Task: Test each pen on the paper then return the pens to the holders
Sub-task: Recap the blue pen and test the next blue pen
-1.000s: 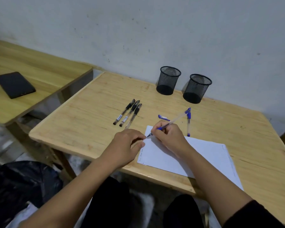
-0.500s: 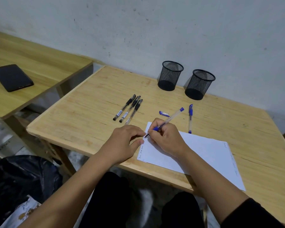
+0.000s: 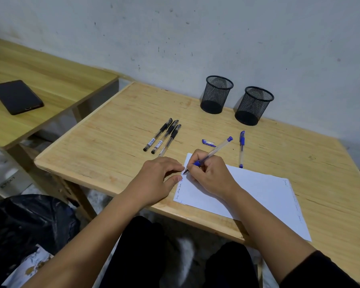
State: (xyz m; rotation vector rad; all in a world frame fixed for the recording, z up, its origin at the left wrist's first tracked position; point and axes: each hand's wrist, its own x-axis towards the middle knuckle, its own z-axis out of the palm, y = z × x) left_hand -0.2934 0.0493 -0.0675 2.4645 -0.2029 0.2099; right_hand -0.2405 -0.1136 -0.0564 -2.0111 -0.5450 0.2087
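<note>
My right hand (image 3: 211,173) grips an uncapped blue pen (image 3: 218,147) with its tip on the left edge of the white paper (image 3: 258,192), where small scribbles run down the margin. My left hand (image 3: 156,181) rests flat on the wooden table (image 3: 112,146), its fingertips pinning the paper's left edge. The blue pen cap (image 3: 208,142) lies loose beyond the paper. A second blue pen (image 3: 241,148) lies capped to the right of it. Three black pens (image 3: 163,135) lie side by side to the left. Two black mesh holders (image 3: 216,94) (image 3: 254,106) stand empty by the wall.
A second wooden table stands to the left with a dark tablet (image 3: 16,96) on it. A black bag (image 3: 27,223) sits on the floor at lower left. The wall runs just behind the holders.
My right hand has shifted the pen tip slightly along the paper's left edge while writing. The view has tilted a little; my left hand stays on the paper's edge.
</note>
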